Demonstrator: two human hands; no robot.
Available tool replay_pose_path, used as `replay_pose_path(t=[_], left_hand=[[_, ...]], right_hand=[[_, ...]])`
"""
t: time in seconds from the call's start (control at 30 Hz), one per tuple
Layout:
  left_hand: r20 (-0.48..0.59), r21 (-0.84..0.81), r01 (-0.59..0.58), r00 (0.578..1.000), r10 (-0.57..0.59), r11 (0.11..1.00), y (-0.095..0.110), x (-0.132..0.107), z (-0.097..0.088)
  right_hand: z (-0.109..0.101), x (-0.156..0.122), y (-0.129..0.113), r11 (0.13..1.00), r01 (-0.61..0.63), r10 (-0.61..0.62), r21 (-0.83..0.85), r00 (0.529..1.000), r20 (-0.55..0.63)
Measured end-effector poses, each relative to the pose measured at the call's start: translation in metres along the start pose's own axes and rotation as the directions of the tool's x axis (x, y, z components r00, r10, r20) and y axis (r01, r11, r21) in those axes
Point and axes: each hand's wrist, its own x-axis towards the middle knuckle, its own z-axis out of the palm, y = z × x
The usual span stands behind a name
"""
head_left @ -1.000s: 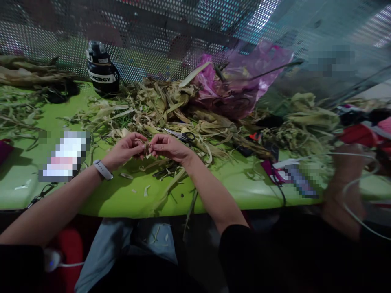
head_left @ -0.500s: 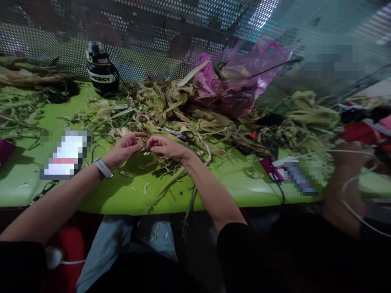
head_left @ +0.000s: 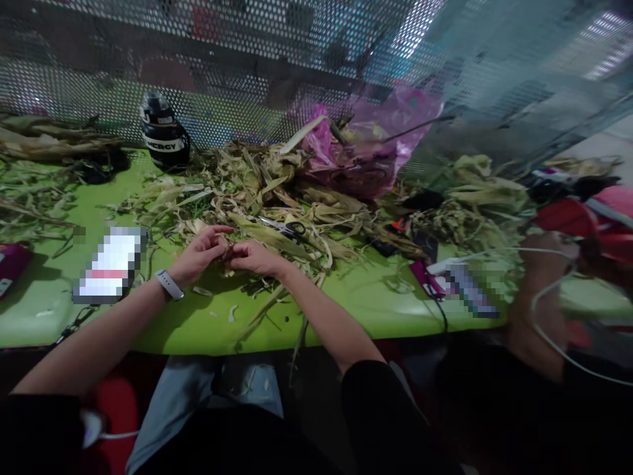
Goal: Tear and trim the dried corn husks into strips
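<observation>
My left hand [head_left: 199, 256], with a pale watch on its wrist, and my right hand [head_left: 258, 258] meet over the front of the green table. Thumbs and fingertips are pinched together around something small, too tiny and covered to name. Pale shreds show just under the fingers. Behind my hands lies a heap of dry corn husks [head_left: 257, 175]. Black-handled scissors [head_left: 295, 228] rest on the husks, beyond my right hand. Loose strips and small scraps are scattered on the table [head_left: 188, 330] near my wrists.
A phone [head_left: 111, 264] lies left of my arm. At the back stand a black bottle [head_left: 167, 142] and a pink plastic bag [head_left: 368, 155] against a perforated metal panel. Another phone [head_left: 469, 288] with a cable lies right, beside a co-worker's arm [head_left: 541, 284].
My right hand has drawn closer to my left, and the fingertips now meet. The whole view has shifted slightly, with the table things sitting a little lower.
</observation>
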Motion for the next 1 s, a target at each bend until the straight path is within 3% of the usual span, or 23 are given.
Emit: replay_pose_path(t=[0.37, 0.47, 0.57, 0.73, 0.87, 0.93, 1.0], left_hand=[[0.045, -0.030, 0.084, 0.996, -0.082, 0.996, 0.007, -0.002, -0.003], [0.029, -0.018, 0.094, 0.995, -0.094, 0.995, 0.007, -0.002, -0.003], [0.032, 0.102, 0.106, 0.993, -0.110, 0.989, 0.009, -0.002, -0.003], [0.030, 0.355, 0.045, 0.998, -0.059, 0.934, 0.013, -0.001, 0.000], [0.059, 0.650, -0.039, 0.998, 0.001, 0.759, 0.034, -0.017, 0.014], [0.094, 0.779, -0.135, 0.991, 0.099, 0.612, 0.047, -0.046, 0.024], [0.161, 0.839, -0.260, 0.958, 0.238, 0.477, 0.050, -0.092, 0.030]], right_hand=[[-0.002, -0.001, 0.001, 0.983, -0.048, 0.047, -0.180, 0.999, -0.011], [-0.001, 0.000, 0.002, 0.970, -0.078, 0.062, -0.230, 0.995, -0.077], [-0.002, 0.003, 0.008, 0.966, -0.095, 0.075, -0.242, 0.993, -0.089], [-0.006, 0.008, 0.019, 0.993, -0.071, 0.069, -0.096, 0.997, -0.025], [-0.005, 0.008, 0.017, 0.990, -0.107, 0.104, -0.093, 0.994, -0.041], [-0.003, 0.007, 0.015, 0.990, -0.112, 0.107, -0.088, 0.993, -0.050], [-0.001, 0.006, 0.013, 0.988, -0.134, 0.129, -0.077, 0.990, -0.063]])
